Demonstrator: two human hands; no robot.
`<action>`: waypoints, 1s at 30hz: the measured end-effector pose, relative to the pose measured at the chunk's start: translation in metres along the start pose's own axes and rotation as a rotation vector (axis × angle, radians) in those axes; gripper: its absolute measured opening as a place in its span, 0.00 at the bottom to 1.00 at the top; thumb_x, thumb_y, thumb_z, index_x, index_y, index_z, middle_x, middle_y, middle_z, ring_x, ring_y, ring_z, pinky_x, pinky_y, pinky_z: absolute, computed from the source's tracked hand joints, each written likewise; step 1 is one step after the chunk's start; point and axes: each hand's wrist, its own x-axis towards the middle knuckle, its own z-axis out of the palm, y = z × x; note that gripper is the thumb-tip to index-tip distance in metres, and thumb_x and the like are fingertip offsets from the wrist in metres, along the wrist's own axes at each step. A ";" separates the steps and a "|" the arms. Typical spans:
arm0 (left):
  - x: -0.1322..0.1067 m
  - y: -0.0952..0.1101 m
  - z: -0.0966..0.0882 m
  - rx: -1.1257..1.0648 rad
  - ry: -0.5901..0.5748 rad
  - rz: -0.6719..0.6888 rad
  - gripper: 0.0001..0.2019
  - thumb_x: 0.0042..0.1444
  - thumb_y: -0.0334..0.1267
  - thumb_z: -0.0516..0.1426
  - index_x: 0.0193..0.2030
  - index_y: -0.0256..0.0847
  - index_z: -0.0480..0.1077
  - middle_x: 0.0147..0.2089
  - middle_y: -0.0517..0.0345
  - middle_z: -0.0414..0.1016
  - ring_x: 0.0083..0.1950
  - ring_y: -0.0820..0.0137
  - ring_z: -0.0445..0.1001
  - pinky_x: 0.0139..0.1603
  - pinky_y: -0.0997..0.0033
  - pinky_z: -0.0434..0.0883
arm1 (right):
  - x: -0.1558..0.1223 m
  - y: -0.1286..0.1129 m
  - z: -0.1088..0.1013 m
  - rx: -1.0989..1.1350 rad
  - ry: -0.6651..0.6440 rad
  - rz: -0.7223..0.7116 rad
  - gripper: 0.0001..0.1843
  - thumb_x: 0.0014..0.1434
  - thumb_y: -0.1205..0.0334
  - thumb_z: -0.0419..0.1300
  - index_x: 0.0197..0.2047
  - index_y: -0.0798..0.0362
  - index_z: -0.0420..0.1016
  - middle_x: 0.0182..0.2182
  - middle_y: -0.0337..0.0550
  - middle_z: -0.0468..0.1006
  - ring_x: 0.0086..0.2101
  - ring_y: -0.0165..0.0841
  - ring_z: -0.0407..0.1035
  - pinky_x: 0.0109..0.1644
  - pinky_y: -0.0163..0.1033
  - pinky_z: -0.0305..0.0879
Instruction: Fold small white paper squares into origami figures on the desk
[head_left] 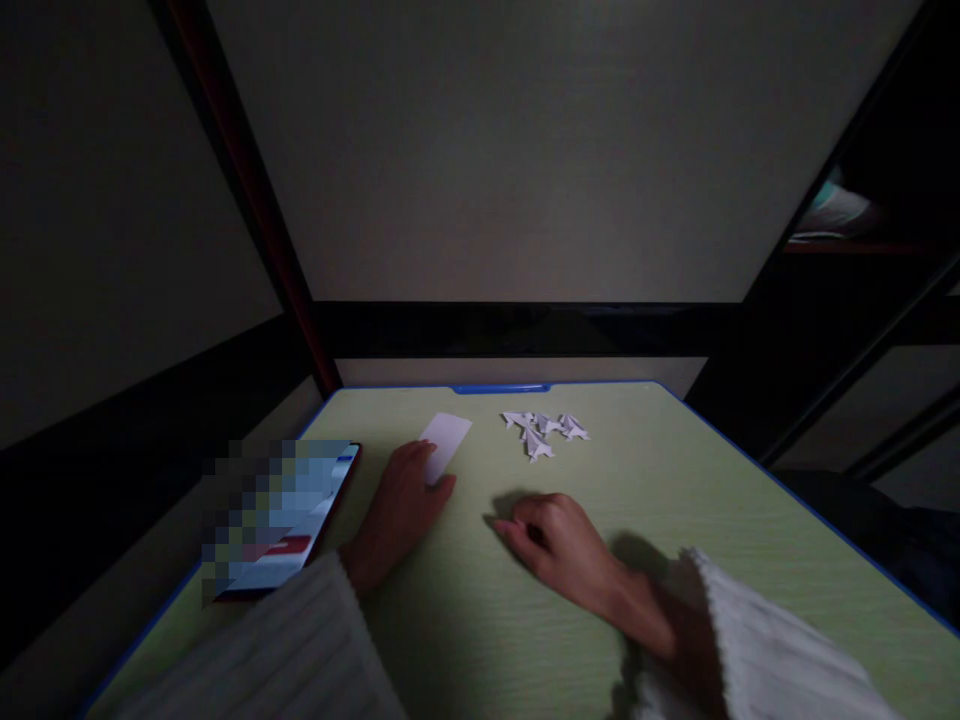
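Observation:
A small white sheet of paper (448, 440) is at the left hand, close to the tabletop. My left hand (401, 505) is closed on its near left side, with the fingertips over the edge and the thumb by the lower corner. To the right, my right hand (559, 545) rests low over the table with its fingers curled in and the thumb side pointing left; nothing shows in it. Beyond the hands lie several small folded white paper figures (537, 443), grouped close together with pointed tips and splayed ends.
A tablet (281, 575) with a lit, partly blurred screen lies at the left edge of the pale green table (645, 470). The table has a blue rim with a raised blue strip (502, 389) at the far side. Behind it stands a panelled wall (510, 180).

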 end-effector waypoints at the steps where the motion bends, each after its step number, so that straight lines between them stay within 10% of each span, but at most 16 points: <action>1: 0.000 0.000 0.000 0.017 -0.018 -0.008 0.18 0.45 0.36 0.53 0.44 0.29 0.65 0.46 0.44 0.69 0.50 0.61 0.64 0.51 0.62 0.61 | 0.000 0.000 0.000 0.004 0.001 -0.004 0.17 0.56 0.60 0.47 0.17 0.55 0.62 0.15 0.36 0.64 0.18 0.24 0.55 0.23 0.32 0.46; 30: 0.005 0.012 -0.022 0.264 -0.287 0.131 0.12 0.52 0.32 0.44 0.31 0.32 0.68 0.32 0.46 0.72 0.34 0.64 0.71 0.36 0.67 0.65 | 0.000 -0.001 -0.001 0.000 0.008 -0.070 0.17 0.55 0.62 0.48 0.17 0.55 0.62 0.14 0.34 0.61 0.16 0.23 0.52 0.21 0.31 0.44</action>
